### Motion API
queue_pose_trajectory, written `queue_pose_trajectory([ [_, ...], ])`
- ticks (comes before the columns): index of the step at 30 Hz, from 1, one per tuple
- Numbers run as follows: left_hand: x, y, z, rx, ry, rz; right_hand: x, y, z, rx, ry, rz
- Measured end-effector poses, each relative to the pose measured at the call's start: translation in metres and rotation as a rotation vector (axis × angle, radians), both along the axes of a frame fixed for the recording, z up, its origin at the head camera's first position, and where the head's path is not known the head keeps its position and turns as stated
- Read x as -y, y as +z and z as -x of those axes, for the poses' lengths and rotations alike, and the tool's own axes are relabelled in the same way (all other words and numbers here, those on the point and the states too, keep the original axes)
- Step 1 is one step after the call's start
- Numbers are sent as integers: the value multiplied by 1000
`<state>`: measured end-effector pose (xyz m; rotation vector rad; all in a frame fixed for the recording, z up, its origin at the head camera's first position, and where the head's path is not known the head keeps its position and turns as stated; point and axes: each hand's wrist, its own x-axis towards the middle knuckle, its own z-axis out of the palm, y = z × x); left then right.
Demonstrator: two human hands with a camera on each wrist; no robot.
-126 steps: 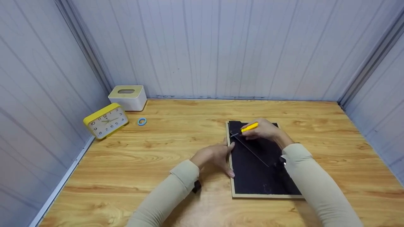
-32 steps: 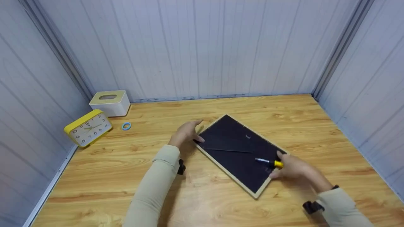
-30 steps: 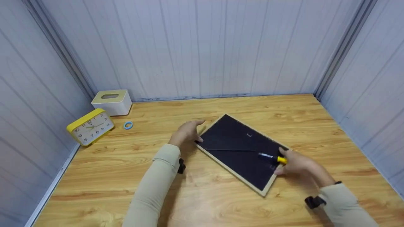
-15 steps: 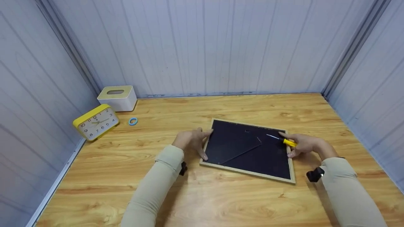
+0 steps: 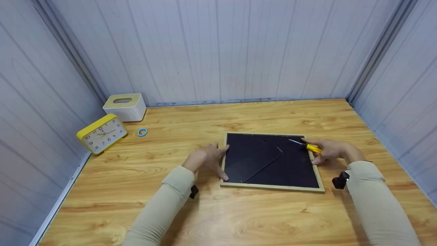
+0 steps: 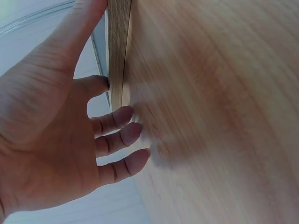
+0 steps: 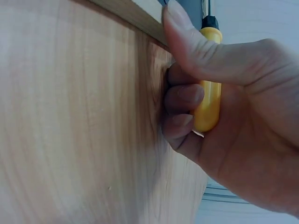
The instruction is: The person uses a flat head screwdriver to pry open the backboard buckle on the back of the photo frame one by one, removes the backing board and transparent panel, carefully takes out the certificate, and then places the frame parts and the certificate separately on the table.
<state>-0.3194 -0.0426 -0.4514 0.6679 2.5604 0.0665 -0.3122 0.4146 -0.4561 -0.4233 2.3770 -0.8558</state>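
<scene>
A picture frame point(image 5: 266, 164) lies on the table with its black backing up and a light wooden border round it. A thin diagonal line crosses the backing. At the frame's left edge is my left hand point(image 5: 213, 160), thumb and index finger spread along the border; the left wrist view shows the other fingers loose near the tabletop. My right hand point(image 5: 331, 152) holds a yellow-handled screwdriver point(image 5: 313, 148) against the palm with curled fingers. Its thumb and index finger touch the frame's right edge. The screwdriver's metal shaft points left over the backing.
On the left of the wooden table point(image 5: 136, 205) a yellow alarm clock point(image 5: 102, 134) leans tilted. Behind it stands a white tissue box point(image 5: 125, 107) with a pale lid. A small blue ring point(image 5: 142, 132) lies beside the clock. Panel walls point(image 5: 232, 51) border the table.
The screwdriver tip was on the backing earlier and is now away from it, still in the right hand. Both hands have turned the frame from upright to lying lengthwise, its edges now nearly level.
</scene>
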Motion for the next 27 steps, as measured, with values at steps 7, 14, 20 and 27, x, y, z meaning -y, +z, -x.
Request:
queue_pose_trajectory([
  [7, 1, 0, -6, -9, 7, -15, 2, 4, 4, -12, 13, -15],
  [14, -2, -4, -12, -16, 26, -18, 5, 10, -3, -97, 51, -68],
  [20, -3, -6, -14, -51, 7, -26, 41, 33, -11, -241, 75, -56],
  [27, 4, -5, -12, -65, 9, -52, 118, 23, -6, -254, 109, 178],
])
